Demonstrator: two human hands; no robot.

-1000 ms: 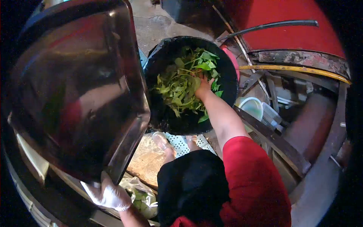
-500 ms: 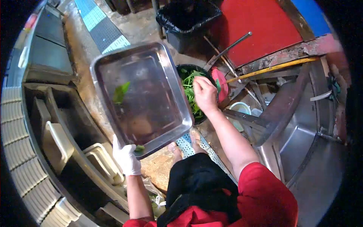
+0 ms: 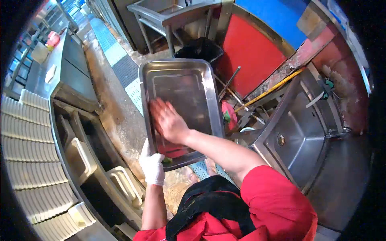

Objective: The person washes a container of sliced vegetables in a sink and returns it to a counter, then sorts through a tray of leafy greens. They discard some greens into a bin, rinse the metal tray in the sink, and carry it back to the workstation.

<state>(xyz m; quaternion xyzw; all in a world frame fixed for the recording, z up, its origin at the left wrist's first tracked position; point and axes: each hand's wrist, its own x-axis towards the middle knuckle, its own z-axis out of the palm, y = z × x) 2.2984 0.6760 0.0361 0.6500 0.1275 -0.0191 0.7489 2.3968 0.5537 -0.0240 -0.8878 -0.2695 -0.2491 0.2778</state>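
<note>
A rectangular metal tray [image 3: 183, 90] is held up in front of me, its near end lower. My left hand [image 3: 152, 168], in a white glove, grips its near left corner with the thumb over the rim. Beside that thumb sits a small green leaf piece [image 3: 167, 160]. Bare, my right hand [image 3: 169, 122] reaches across the tray to its left inner side. Its fingers are stretched out and somewhat blurred, laid on or just above the metal. Whatever lies under the palm is hidden.
On the right is a metal sink [image 3: 299, 136]. Stacked pale dishes [image 3: 36, 160] line the left, near a pale tub [image 3: 125, 185]. Beyond the tray stands a black-lined bin [image 3: 199, 49]. A yellow pole [image 3: 269, 89] slants before a red panel [image 3: 255, 56].
My right hand has left the bin of greens and moved left into the tray. The large leaf there is out of sight. The tray now covers the greens as the view has tilted up.
</note>
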